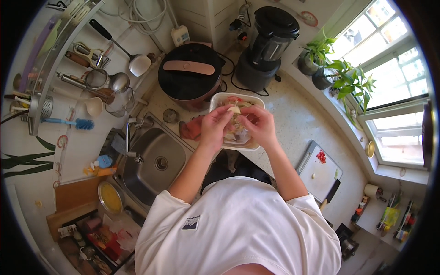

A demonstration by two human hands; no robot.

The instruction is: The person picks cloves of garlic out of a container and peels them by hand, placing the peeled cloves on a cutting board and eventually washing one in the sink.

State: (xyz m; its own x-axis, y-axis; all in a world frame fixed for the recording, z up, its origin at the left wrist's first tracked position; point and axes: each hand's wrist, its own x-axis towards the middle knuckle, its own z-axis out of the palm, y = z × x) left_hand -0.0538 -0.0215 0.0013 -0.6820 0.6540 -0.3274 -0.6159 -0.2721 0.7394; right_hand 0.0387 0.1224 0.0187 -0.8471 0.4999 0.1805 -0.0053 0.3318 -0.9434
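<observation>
Between the fingertips of my left hand (217, 125) is a pale garlic clove (235, 110). My right hand (258, 124) is close beside it, its thumb and fingers bent towards the clove. Whether the right fingertips grip the clove or its skin I cannot tell. Both hands are above a white rectangular plastic tub (237, 95), which holds peelings and scraps (237, 134). On the right, a white cutting board (321, 178) with a grey edge bears chopped red pepper (321, 156) and another garlic clove (313, 176).
A knife (331, 192) lies across the board's near right edge. The steel sink (151, 168) and its tap (132, 137) are on the left, with a red cloth (191, 128) between sink and tub. Beyond stand a black-lidded cooker (189, 77) and a blender (263, 51).
</observation>
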